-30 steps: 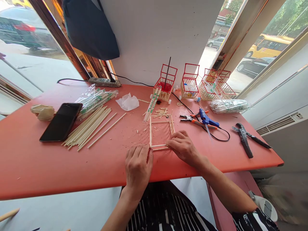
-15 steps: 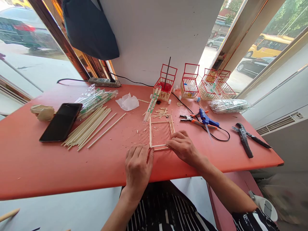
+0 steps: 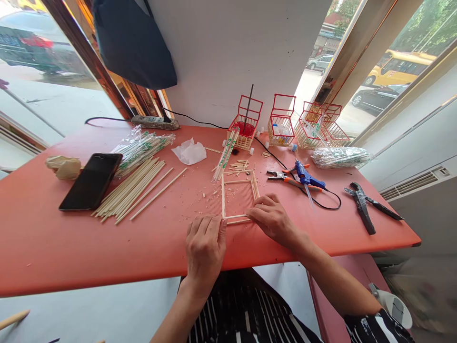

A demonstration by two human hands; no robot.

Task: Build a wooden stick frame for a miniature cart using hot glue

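Note:
A small open frame of wooden sticks (image 3: 223, 197) stands near the table's front edge, with a slatted side (image 3: 254, 185) on its right. My left hand (image 3: 205, 240) is closed at the frame's near left corner, thumb and fingers pressed together there. At the near right corner my right hand (image 3: 269, 216) pinches the frame and the end of the near crosswise stick (image 3: 236, 216). The fingertips partly hide both corners. Short cut stick pieces (image 3: 238, 166) and wood crumbs lie just behind and inside the frame.
Long chopsticks (image 3: 130, 190), a phone (image 3: 91, 182) and wrapped chopsticks (image 3: 146, 147) lie at left. To the right are a blue glue gun (image 3: 309, 177), orange-handled pliers (image 3: 285, 176) and black pliers (image 3: 362, 205). Red-and-wood stick carts (image 3: 282, 131) stand at the back.
Almost nothing differs. My left thumb has shifted slightly at the frame's near left corner; my right hand holds its place.

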